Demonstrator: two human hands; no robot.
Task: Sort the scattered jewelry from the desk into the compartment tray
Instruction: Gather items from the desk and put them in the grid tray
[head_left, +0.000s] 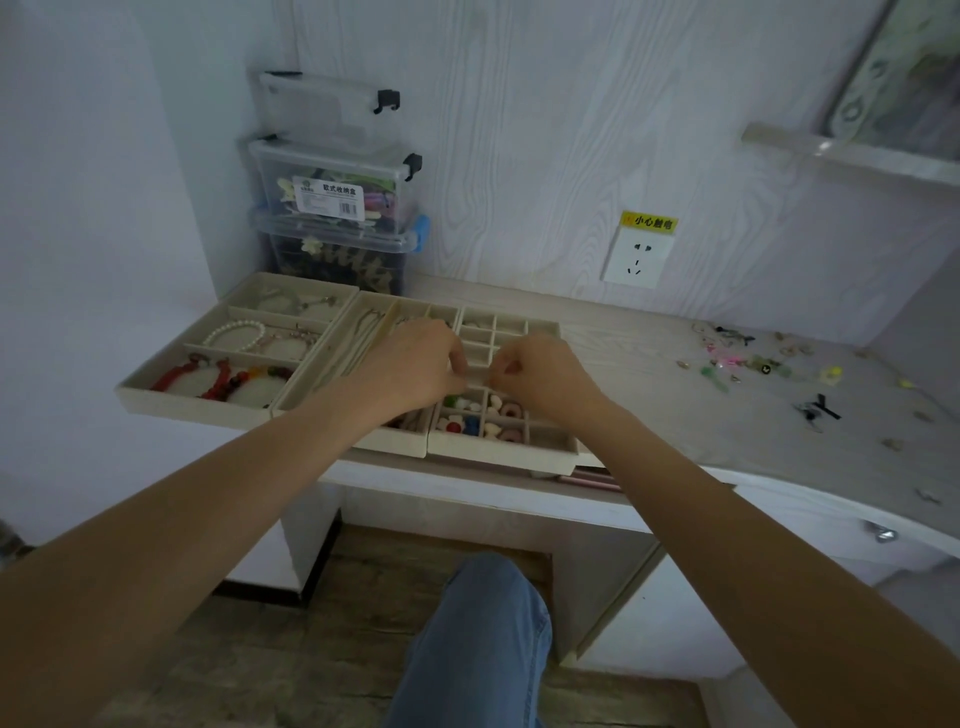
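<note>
Sorting looks partly done: the compartment trays (498, 332) at the counter's (649, 395) left already hold bracelets (234, 332), necklaces and coloured beads (470, 421), while a scatter of small jewelry (753, 364) lies well apart on the right. Over the small-celled tray, left hand (415, 364) and right hand (540, 371) meet with fingers curled, seemingly pinching something too small to identify.

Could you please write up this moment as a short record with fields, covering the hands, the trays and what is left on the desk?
left hand: fingers curled, over the beige grid tray
right hand: fingers curled, pinching something too small to identify
left-most beige tray: white pearl bracelet, red bead bracelets
unsorted: small colourful jewelry pieces scattered on the grey desk, to the right
behind: stacked clear plastic boxes
</note>
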